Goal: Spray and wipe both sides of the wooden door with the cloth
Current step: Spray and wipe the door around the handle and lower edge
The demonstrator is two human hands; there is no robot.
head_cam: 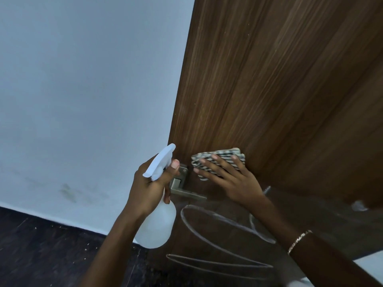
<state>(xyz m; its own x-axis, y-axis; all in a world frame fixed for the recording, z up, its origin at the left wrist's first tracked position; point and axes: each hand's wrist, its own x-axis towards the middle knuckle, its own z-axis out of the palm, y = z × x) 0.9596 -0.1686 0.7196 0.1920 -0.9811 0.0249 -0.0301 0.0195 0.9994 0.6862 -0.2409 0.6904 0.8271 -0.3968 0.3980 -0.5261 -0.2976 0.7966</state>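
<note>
Wood-grain door (269, 79) bears striped cloth (224, 154) under spread right fingers (221, 165); left fingers (174, 165) grip plastic bottle (157, 226)

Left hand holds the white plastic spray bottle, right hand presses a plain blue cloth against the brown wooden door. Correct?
No. The head view shows the right hand pressing a folded black-and-white striped cloth, not a plain blue one; the rest stands.

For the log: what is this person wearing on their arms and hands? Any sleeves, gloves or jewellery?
No sleeves or gloves are in view. The left hand and its wrist are bare, with no ring or watch visible. The right hand has no ring either, but a thin, pale, glinting chain bracelet sits on its wrist.
</note>
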